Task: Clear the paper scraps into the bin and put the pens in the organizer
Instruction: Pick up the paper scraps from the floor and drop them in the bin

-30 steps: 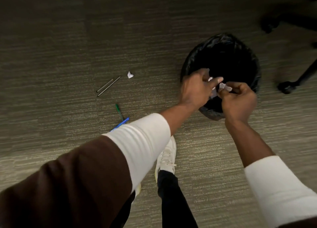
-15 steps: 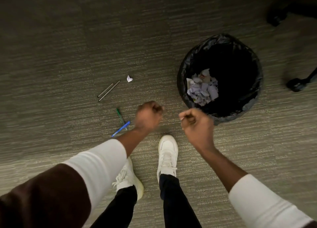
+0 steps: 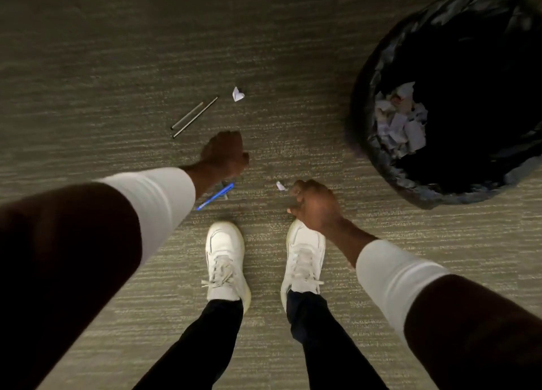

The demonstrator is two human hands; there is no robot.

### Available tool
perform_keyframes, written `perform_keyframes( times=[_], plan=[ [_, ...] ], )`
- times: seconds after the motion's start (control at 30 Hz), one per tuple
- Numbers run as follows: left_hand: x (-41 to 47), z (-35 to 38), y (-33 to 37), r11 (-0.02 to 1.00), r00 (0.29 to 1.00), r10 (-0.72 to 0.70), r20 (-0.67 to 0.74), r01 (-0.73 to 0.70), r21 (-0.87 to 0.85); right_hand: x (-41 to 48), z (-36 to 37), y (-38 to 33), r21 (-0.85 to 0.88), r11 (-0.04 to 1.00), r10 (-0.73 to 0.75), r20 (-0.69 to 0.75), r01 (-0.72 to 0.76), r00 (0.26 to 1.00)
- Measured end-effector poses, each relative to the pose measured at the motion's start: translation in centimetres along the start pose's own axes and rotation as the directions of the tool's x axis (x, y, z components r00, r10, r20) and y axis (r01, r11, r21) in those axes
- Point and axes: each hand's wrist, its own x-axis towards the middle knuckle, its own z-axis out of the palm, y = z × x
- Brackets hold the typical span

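Scrap (image 3: 238,94) and pens (image 3: 194,116) left on floor; both hands (image 3: 225,155) (image 3: 315,206) loosely curled, empty; gather next.

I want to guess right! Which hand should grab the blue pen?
Probably the left hand. It hangs almost over the blue pen, while the right hand sits farther over, beside a small paper scrap.

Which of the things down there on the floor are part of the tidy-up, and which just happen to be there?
Part of the job:
- paper scrap on the carpet
- smaller scrap by the right hand
- blue pen under the left hand
- two dark pens, side by side
- lined bin, already holding scraps

Just there:
- white shoes
- carpet
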Motion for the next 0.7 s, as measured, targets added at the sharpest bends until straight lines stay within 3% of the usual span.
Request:
perform_keyframes(
  times=[0.27, 0.47, 0.6, 0.7],
  plan=[
    [10.1, 2.8, -3.2, 0.983, 0.960, 0.177, -0.218, -0.163, 0.080, 8.5, 5.8, 0.0, -0.211, 0.970, -0.119, 0.027, 0.122, 0.993],
    [14.7, 3.7, -3.4, 0.961, 0.915, 0.274, -0.294, -0.248, 0.124, 10.4, 7.7, 1.9, -0.245, 0.941, -0.236, 0.013, 0.232, 0.972],
    [14.8, 3.8, -4.4, 0.884, 0.835, 0.455, -0.311, -0.381, 0.271, 10.8, 7.2, 2.4, -0.223, 0.929, -0.302, 0.010, 0.297, 0.953],
    [14.3, 3.9, -4.5, 0.884, 0.813, 0.459, -0.358, -0.375, 0.280, 10.8, 7.2, 1.9, -0.178, 0.938, -0.302, 0.003, 0.298, 0.953]
  ],
)
